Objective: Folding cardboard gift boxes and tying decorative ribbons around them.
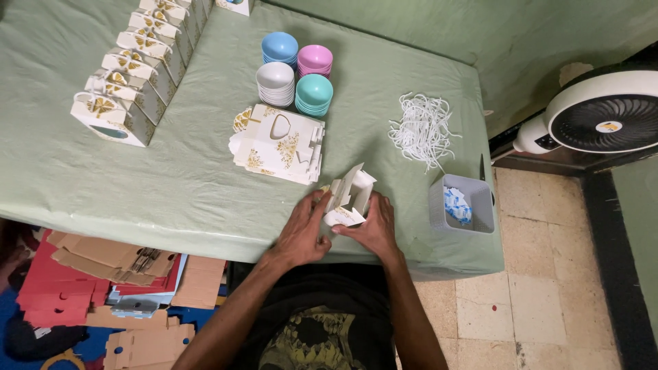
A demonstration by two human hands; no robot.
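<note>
Both hands work one white-and-gold paper box (350, 197) at the near edge of a green-covered table (192, 178). My left hand (303, 232) grips its left side and my right hand (373, 227) holds its right side and base. The box is half folded, its flaps standing up. Just beyond it lies a stack of flat unfolded boxes (279, 144) of the same print.
A row of finished boxes (133, 68) runs along the far left. Stacks of small bowls, blue (279, 48), pink (315, 59), white (275, 82) and teal (314, 94), stand behind the flat stack. White cords (421, 129), a grey basket (460, 205), a fan (603, 113), cardboard on the floor (116, 274).
</note>
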